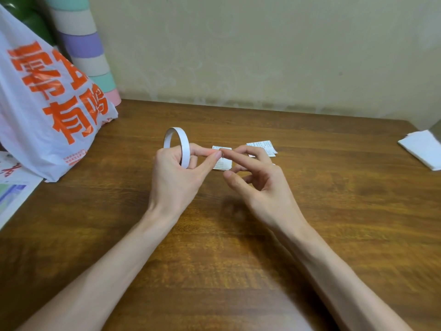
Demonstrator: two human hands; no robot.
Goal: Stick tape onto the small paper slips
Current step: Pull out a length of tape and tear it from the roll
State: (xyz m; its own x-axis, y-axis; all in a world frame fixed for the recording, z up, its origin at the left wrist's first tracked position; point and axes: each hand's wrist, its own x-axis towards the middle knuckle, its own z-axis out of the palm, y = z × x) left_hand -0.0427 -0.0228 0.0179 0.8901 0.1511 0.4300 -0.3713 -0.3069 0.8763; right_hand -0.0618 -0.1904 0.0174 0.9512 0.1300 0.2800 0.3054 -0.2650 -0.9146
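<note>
Tape roll [185, 149]: white ring, centre of frame, held upright by the left hand [174, 175], fingers curled through it. Right hand [262, 185]: loosely curled, holding nothing (index tip meets left thumb tip). Paper slips [225, 164]: flat on the wooden table [334, 211], just behind both hands.

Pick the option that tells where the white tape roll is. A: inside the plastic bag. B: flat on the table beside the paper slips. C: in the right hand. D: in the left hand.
D: the left hand grips the tape roll, which stands on edge, while the right hand holds no roll and only reaches its forefinger to the left fingertips.
</note>
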